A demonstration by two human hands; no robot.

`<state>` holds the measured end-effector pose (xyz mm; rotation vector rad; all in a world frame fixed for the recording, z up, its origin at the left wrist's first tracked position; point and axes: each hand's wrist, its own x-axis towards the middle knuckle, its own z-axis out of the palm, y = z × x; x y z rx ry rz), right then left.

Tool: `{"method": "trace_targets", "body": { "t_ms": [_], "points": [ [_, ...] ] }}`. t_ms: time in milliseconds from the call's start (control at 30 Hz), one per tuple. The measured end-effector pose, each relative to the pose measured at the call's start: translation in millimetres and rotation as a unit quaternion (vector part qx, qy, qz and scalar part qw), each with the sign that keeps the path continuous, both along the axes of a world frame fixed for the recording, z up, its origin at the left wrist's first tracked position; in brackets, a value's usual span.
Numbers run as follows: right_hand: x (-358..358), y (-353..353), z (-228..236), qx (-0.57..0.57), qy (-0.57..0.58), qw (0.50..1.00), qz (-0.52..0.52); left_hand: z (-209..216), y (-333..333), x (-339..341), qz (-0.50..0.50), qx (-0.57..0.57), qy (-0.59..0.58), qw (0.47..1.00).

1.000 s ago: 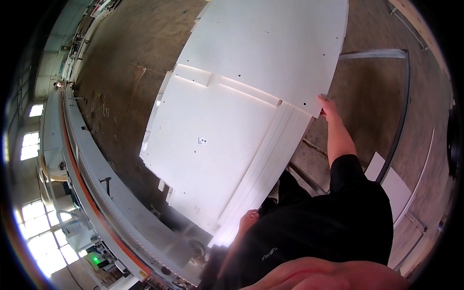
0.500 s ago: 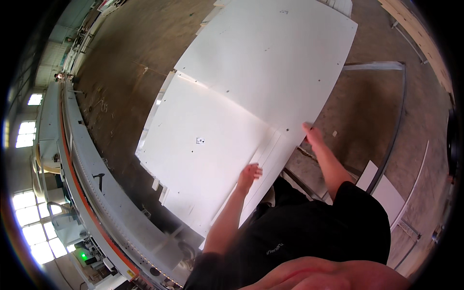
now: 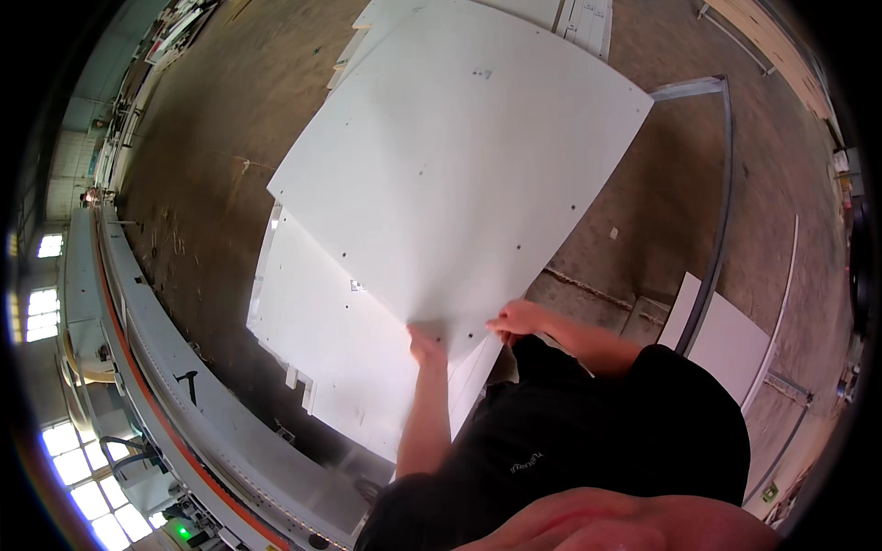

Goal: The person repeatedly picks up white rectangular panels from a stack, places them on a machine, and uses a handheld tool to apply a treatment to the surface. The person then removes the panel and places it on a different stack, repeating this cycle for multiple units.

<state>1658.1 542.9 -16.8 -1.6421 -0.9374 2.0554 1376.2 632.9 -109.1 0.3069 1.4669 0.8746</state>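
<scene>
A large white panel point(image 3: 459, 147) with small dark holes lies slantwise over another white panel point(image 3: 322, 349) beneath it. My left hand point(image 3: 427, 346) grips the upper panel's near edge, its fingers partly hidden there. At the right side of the same near end, my right hand point(image 3: 517, 319) has hold of the edge, and its fingers curl under the board. A small printed label point(image 3: 356, 286) sits on the lower panel beside the upper one's edge.
More white boards point(image 3: 586, 26) lie at the far end of the stack. A long machine bed with an orange strip point(image 3: 152, 376) runs along the left. To the right are a grey metal frame point(image 3: 729, 174) and white offcuts point(image 3: 726, 344) near the floor.
The upper panel has slid toward me over the lower one. My left hand has moved from the lower panel's surface onto the upper panel's edge; my right hand has come nearer with the board.
</scene>
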Motion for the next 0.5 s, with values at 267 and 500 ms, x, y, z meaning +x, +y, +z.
{"method": "trace_targets", "body": {
  "t_ms": [267, 500],
  "points": [
    [209.4, 55.6, -33.5, 0.221, -0.474, 0.805, -0.278, 44.2, -53.4, -144.9, 0.067, -0.034, 0.082, 0.994],
    [398.0, 66.8, -120.5, 0.112, -0.679, 0.679, -0.256, 108.2, -99.1, -247.3, 0.149, -0.036, 0.108, 0.982]
  ]
}}
